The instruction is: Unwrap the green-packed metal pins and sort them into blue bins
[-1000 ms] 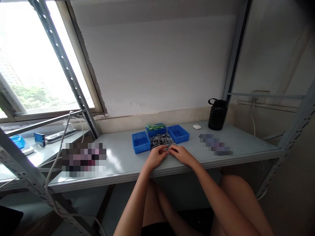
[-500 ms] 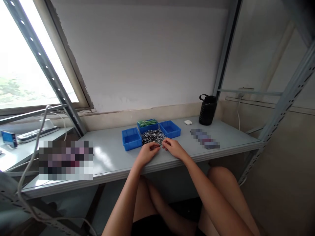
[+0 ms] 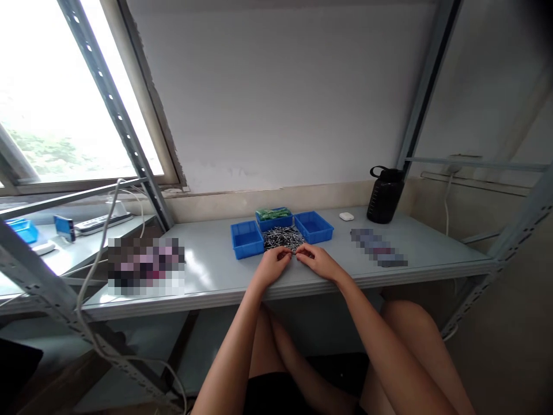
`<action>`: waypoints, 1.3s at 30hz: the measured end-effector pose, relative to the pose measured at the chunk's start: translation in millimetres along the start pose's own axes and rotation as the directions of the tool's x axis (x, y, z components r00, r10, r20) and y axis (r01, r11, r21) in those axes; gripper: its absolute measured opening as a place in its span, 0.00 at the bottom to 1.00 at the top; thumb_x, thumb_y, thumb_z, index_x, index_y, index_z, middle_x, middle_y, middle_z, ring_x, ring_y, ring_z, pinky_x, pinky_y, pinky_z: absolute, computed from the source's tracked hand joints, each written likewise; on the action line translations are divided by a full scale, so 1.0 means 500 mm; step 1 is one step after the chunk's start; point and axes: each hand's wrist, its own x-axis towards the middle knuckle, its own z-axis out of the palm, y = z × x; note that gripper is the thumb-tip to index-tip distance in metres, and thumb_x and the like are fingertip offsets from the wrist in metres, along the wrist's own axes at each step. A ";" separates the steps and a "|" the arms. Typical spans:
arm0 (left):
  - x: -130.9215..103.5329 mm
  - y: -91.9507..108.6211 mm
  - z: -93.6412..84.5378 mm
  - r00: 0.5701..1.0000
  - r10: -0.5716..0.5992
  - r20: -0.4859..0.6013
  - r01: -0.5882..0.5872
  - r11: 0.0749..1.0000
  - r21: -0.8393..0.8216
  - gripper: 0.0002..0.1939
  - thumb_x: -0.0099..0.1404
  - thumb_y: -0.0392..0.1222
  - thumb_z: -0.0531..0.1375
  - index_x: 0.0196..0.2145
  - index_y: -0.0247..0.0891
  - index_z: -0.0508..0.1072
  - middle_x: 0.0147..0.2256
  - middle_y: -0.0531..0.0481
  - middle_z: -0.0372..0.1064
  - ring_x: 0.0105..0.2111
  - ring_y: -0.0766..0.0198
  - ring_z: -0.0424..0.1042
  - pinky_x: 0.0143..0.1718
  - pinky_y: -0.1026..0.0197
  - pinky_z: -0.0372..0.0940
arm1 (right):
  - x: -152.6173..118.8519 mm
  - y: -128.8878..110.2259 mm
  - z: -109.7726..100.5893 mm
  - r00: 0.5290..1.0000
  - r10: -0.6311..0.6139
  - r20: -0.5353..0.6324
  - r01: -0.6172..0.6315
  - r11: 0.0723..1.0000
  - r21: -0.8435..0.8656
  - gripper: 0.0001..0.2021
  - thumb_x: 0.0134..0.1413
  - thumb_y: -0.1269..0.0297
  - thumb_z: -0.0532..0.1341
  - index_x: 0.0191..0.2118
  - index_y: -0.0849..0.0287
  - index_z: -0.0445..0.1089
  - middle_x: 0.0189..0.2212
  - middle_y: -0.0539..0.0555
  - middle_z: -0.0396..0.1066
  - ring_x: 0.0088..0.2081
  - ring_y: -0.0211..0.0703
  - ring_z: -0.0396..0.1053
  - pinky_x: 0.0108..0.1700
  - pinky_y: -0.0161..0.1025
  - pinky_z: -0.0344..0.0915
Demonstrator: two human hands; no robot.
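Observation:
A pile of small dark and silvery metal pieces (image 3: pixel 283 237) lies on the grey table between two blue bins. At its front edge my left hand (image 3: pixel 275 263) rests with fingers curled and pressed together. My right hand (image 3: pixel 317 259) is just beside it, its fingers also pinched, the two sets of fingertips nearly meeting. Whatever the fingertips hold is too small to make out. The left blue bin (image 3: pixel 247 239) and the right blue bin (image 3: pixel 313 227) show nothing inside. Behind the pile, a third blue bin (image 3: pixel 275 218) holds green packets (image 3: pixel 273 213).
A black bottle (image 3: pixel 385 196) stands at the back right, with a small white case (image 3: pixel 346 217) nearer the middle. Blurred-out items lie at the left and right of the table (image 3: pixel 216 295). A white cable (image 3: pixel 93 276) hangs beside the left metal post.
The camera view has turned left, so the table and bins appear farther right. My hands stay at the front of the pile, their fingertips slightly closer together.

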 end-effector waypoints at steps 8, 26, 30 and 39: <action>-0.003 0.001 0.000 1.000 0.016 -0.011 -0.016 1.000 0.010 0.11 0.62 0.39 0.52 0.34 0.36 0.73 0.33 0.50 0.73 0.33 0.63 0.69 0.34 0.64 0.60 | -0.002 -0.003 -0.001 0.999 -0.018 0.028 0.017 1.000 0.026 0.08 0.53 0.61 0.55 0.37 0.58 0.67 0.33 0.52 0.70 0.36 0.42 0.66 0.39 0.38 0.61; -0.005 0.002 -0.005 1.000 -0.025 0.000 0.025 0.998 0.049 0.16 0.64 0.45 0.49 0.32 0.34 0.74 0.29 0.49 0.72 0.29 0.63 0.68 0.30 0.64 0.59 | 0.100 0.034 -0.084 0.925 0.007 -0.379 -0.116 0.957 -0.265 0.14 0.52 0.61 0.55 0.43 0.58 0.67 0.37 0.56 0.71 0.35 0.43 0.68 0.40 0.41 0.63; -0.003 0.000 -0.005 1.000 -0.017 -0.001 0.017 0.999 0.031 0.16 0.64 0.45 0.49 0.31 0.35 0.73 0.30 0.49 0.72 0.30 0.62 0.68 0.31 0.64 0.59 | 0.107 0.037 -0.051 0.906 -0.037 -0.421 -0.145 0.908 -0.393 0.14 0.54 0.64 0.53 0.46 0.59 0.66 0.39 0.58 0.69 0.36 0.44 0.67 0.40 0.40 0.61; 0.003 -0.003 -0.006 0.995 -0.057 -0.088 0.062 0.996 0.066 0.14 0.63 0.43 0.50 0.31 0.35 0.73 0.32 0.48 0.73 0.32 0.61 0.69 0.35 0.63 0.60 | 0.051 0.038 0.046 0.998 -0.014 -0.060 -0.023 0.826 -0.563 0.09 0.57 0.67 0.53 0.40 0.59 0.68 0.38 0.57 0.69 0.42 0.45 0.65 0.42 0.37 0.58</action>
